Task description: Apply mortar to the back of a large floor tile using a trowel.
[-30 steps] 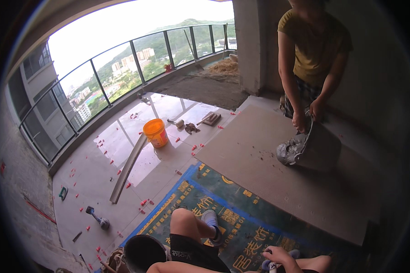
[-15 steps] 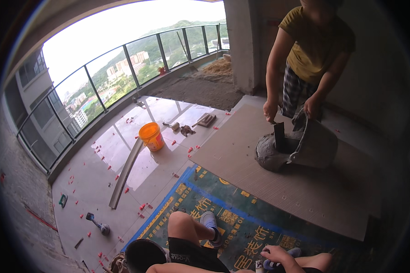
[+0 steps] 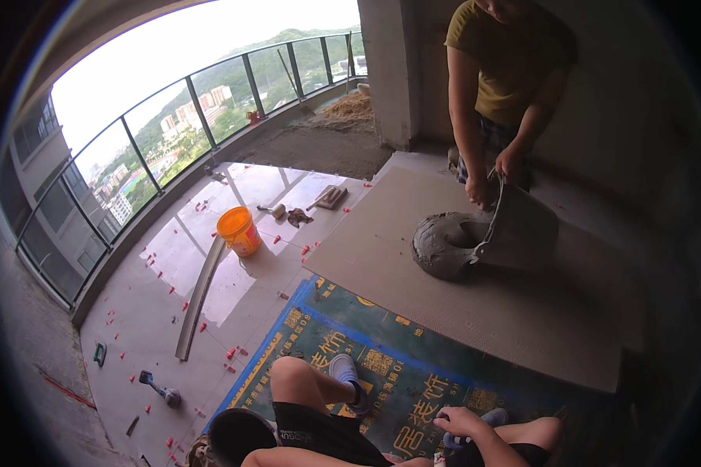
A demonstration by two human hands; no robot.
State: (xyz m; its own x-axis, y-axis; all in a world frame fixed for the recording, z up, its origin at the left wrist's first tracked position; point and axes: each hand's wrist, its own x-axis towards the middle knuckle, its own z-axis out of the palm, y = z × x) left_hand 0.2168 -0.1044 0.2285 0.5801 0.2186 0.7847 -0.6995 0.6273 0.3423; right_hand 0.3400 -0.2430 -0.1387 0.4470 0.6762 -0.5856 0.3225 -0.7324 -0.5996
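Observation:
I sit with my knees bent, and my right hand (image 3: 461, 422) hangs over the right leg. Its fingers are loosely bent and apart, with no held object visible. My left forearm (image 3: 288, 458) lies along the lower edge; its hand is mostly cut off there. A small white object (image 3: 439, 459) shows near the right forearm, too cut off to name. Ahead, a co-worker (image 3: 506, 70) bends over a tipped bucket (image 3: 526, 229), one hand at its rim and the other at its mouth. Grey mortar (image 3: 442, 253) spills from it onto a large ribbed tile (image 3: 382, 233).
An orange bucket (image 3: 239, 232) stands on glossy floor tiles beside a long metal straightedge (image 3: 199, 300). Around them lie red levelling clips, a mallet (image 3: 274, 211), a float (image 3: 332, 198) and a blue-grey power tool (image 3: 163, 391). Green printed sheeting (image 3: 319, 342) covers the floor near my feet. A railing (image 3: 187, 78) borders the balcony.
The co-worker's trowel hand has moved down into the bucket's mouth, and the trowel blade no longer shows. My view has shifted slightly to the right. My right hand has lifted slightly.

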